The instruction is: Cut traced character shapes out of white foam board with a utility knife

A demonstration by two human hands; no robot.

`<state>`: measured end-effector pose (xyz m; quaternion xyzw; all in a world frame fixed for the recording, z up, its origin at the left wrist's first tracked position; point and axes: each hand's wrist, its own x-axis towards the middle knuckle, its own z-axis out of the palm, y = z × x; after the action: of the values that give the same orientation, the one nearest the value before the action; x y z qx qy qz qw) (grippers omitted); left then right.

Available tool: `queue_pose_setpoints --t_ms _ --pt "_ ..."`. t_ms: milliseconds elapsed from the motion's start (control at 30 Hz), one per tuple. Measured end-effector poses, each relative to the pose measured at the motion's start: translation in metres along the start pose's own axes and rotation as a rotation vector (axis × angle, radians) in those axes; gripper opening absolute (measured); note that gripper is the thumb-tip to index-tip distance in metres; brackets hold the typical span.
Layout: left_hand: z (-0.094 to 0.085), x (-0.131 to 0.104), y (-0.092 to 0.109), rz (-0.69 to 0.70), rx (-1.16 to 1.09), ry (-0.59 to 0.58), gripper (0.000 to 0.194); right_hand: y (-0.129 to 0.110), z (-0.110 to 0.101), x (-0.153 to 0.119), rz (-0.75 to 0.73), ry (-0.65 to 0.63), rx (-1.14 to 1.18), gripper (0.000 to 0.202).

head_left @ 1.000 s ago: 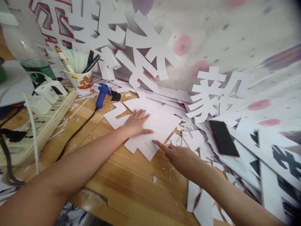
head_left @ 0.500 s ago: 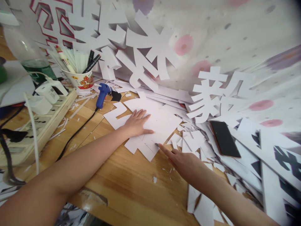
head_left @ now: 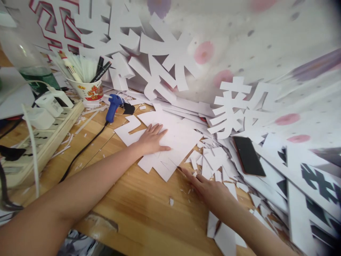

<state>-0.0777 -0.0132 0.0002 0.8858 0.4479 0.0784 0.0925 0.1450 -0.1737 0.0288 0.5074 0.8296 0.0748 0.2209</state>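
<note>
A white sheet point(head_left: 181, 137) with cut, angular edges lies on the wooden table point(head_left: 138, 213). My left hand point(head_left: 153, 138) rests flat on it, fingers spread. Thin lines show on the sheet's near part. At the sheet's lower right edge, my right hand point(head_left: 195, 181) is closed in a pinch around a small dark-tipped blade, whose body is mostly hidden by the fingers. The blade's tip is by the edge of the sheet.
A blue glue gun point(head_left: 114, 108), a paper cup of pens point(head_left: 89, 90) and a power strip point(head_left: 53, 137) stand left. Paper scraps point(head_left: 215, 158) and a phone point(head_left: 249, 156) lie right. Cut-out white characters point(head_left: 231, 106) lean along the back.
The view has shifted slightly, so most things appear a little further left. My right hand has drawn the blade towards the sheet's lower right edge. My left hand stays on the sheet.
</note>
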Motion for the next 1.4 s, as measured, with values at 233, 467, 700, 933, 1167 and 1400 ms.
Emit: queue_pose_setpoints --t_ms 233,467,700,933,1167,1400 --pt "-0.007 0.002 0.000 -0.030 -0.015 0.035 0.083 0.000 -0.002 -0.005 0.068 0.090 0.215 0.064" --pt "-0.027 0.006 -0.022 -0.257 0.025 0.192 0.053 0.010 0.002 -0.017 -0.091 0.240 0.157 0.081" --pt "-0.024 0.006 -0.035 -0.302 0.046 0.273 0.053 0.017 0.008 -0.017 -0.072 0.312 0.227 0.060" --pt "-0.025 0.008 -0.045 -0.324 0.005 0.253 0.048 0.031 0.000 -0.019 -0.087 0.244 0.301 0.050" --pt "-0.023 0.008 -0.041 -0.336 0.013 0.256 0.053 0.043 -0.001 -0.029 0.034 0.274 0.521 0.043" --pt "-0.031 0.005 -0.038 -0.331 0.007 0.253 0.052 0.014 -0.011 -0.001 0.419 0.146 1.459 0.053"
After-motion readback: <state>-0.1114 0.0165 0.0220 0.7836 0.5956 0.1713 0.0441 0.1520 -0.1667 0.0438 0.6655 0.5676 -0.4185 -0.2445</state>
